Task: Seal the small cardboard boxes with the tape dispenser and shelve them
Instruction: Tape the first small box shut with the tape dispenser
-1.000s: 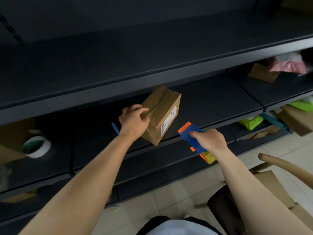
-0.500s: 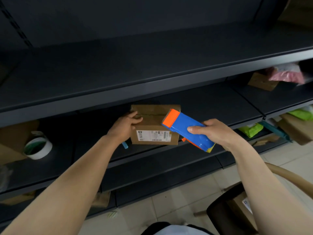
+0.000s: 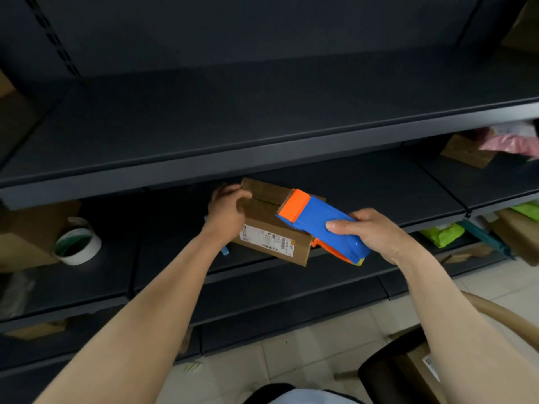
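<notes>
Dark grey metal shelving unit (image 3: 262, 118) fills the view. Your work sits at the front edge of its middle shelf (image 3: 364, 185).

The small brown cardboard box with the white label (image 3: 271, 225) is tilted, with its right corner hanging past the shelf lip. I can't tell whether it rests on the shelf or only in your grip.

The blue tape dispenser with the orange head (image 3: 320, 225) lies across the right half of the box top. Its toothed head is on the cardboard and its handle trails down-right, off the box and toward you.

Left hand (image 3: 226, 211): fingers curled over the box's left end, clamping it. Right hand (image 3: 370, 231): fingers wrapped round the dispenser handle, thumb on top.

Key relation: the flap seam (image 3: 264, 200) runs along the box's long axis, left to right. It goes from just beside your left fingers straight under the orange head, and the dispenser body is nearly in line with it. The open seam lies left of the head, so your right hand does the travel and your left only braces.

I see no tape on the exposed seam, and what's under the head is hidden. My read: sealing is just starting, shelving not yet done. Watch the overhanging corner, since pressing down there could tip the box.
</notes>
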A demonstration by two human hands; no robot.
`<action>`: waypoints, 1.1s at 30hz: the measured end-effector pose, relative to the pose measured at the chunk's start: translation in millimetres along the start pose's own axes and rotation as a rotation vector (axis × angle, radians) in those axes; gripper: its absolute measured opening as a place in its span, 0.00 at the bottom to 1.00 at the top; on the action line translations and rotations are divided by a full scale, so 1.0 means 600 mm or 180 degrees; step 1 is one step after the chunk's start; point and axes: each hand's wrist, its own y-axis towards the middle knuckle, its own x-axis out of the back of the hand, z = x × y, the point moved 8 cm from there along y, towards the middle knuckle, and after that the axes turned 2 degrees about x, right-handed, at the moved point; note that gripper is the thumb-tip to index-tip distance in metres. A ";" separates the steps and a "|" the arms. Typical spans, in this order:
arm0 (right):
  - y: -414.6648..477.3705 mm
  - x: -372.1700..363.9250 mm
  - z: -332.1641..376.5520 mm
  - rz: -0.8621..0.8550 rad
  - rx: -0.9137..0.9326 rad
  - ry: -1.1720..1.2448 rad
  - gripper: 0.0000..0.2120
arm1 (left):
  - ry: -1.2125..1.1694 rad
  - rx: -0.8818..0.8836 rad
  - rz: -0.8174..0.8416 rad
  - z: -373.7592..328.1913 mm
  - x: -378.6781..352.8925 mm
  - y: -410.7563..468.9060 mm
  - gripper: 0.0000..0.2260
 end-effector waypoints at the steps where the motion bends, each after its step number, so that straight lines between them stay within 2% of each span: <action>1: 0.001 0.001 0.001 -0.0020 0.0021 0.0010 0.20 | -0.0302 0.0014 -0.0113 -0.013 0.006 -0.007 0.14; 3: 0.004 -0.001 0.008 0.0009 0.0077 0.0030 0.25 | -0.1116 0.0249 0.0195 -0.032 -0.003 -0.021 0.07; 5: 0.006 -0.003 0.015 0.0096 0.0143 0.0048 0.26 | -0.2050 0.0678 0.0999 -0.049 -0.039 -0.041 0.14; 7: 0.007 -0.003 0.021 0.0196 0.0175 0.0064 0.25 | -0.2677 0.0960 0.1393 -0.058 -0.061 -0.054 0.17; 10: 0.009 -0.001 0.026 0.0318 0.0186 0.0030 0.23 | -0.3161 0.1173 0.1352 -0.057 -0.073 -0.057 0.14; 14: 0.009 0.006 0.030 0.0387 0.0153 -0.0118 0.25 | -0.3513 0.1464 0.1094 -0.057 -0.081 -0.063 0.07; 19: 0.019 0.021 0.033 0.0243 0.0087 -0.0345 0.34 | -0.3135 0.1557 0.0655 -0.060 -0.079 -0.044 0.03; 23: 0.018 0.094 0.006 -0.0046 0.0020 -0.0566 0.35 | -0.2765 0.1739 -0.0081 0.000 -0.020 -0.003 0.08; 25: 0.017 0.121 -0.009 -0.0074 -0.0059 -0.0631 0.32 | -0.2634 0.1708 -0.0118 0.015 -0.005 0.016 0.09; 30: 0.040 0.136 -0.014 -0.0042 -0.0173 -0.0799 0.35 | -0.2573 0.1409 0.0026 0.004 -0.005 0.045 0.10; 33: 0.052 0.136 -0.016 0.0022 -0.0225 -0.0836 0.37 | -0.2086 0.1399 -0.0134 0.015 -0.007 0.052 0.10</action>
